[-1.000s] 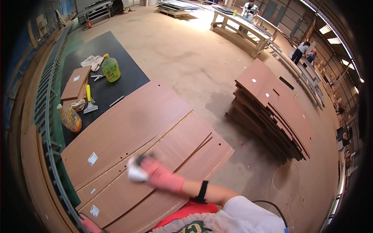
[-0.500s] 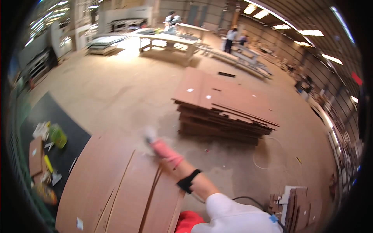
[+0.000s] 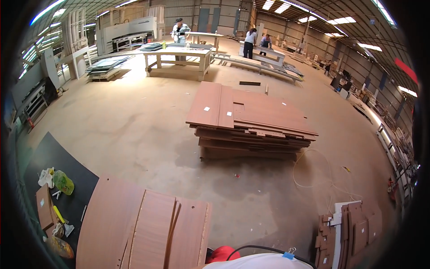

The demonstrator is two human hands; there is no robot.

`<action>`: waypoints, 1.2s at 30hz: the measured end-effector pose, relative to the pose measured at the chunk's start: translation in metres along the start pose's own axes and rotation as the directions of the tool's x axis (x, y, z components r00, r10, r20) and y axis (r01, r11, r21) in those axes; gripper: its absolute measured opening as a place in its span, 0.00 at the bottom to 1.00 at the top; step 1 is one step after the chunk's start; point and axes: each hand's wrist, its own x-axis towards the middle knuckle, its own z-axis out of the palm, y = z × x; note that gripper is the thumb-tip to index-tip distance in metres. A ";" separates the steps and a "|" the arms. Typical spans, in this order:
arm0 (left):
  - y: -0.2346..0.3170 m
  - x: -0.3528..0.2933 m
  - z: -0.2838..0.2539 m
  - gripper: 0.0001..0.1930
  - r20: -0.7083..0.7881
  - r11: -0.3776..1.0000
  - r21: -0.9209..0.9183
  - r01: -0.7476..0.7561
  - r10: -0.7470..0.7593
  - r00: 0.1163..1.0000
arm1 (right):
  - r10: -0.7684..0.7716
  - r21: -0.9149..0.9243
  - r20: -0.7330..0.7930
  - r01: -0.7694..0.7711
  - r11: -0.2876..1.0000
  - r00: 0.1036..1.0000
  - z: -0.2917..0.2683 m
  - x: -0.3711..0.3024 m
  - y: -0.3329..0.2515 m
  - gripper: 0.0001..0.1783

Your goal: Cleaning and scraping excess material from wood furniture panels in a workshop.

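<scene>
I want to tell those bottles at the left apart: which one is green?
The upper bottle, beside the white cloth, is green. The lower bottle, below the yellow-handled scraper, shows yellowish and orange colouring instead.

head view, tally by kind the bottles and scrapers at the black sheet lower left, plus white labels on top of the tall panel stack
Bottles: 2, a green bottle and an amber bottle
Scrapers: 1, a yellow-handled scraper
White labels on the panel stack: 3
Total: 6
</scene>
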 end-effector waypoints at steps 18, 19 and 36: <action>-0.146 -0.122 -0.077 0.23 0.145 0.529 -0.830 0.178 -0.104 0.984 | 0.502 -0.678 -0.466 -0.659 0.327 0.729 -0.251 -0.070 0.183 0.18; -0.174 -0.155 -0.095 0.23 0.146 0.480 -0.855 0.194 -0.136 0.980 | 0.326 -0.689 -0.522 -0.615 0.384 0.788 -0.265 -0.102 0.202 0.15; -0.269 -0.349 -0.166 0.22 -0.233 0.372 -0.928 -0.029 -0.518 0.823 | 0.544 -0.542 0.023 -0.447 0.712 0.839 0.088 0.056 -0.040 0.30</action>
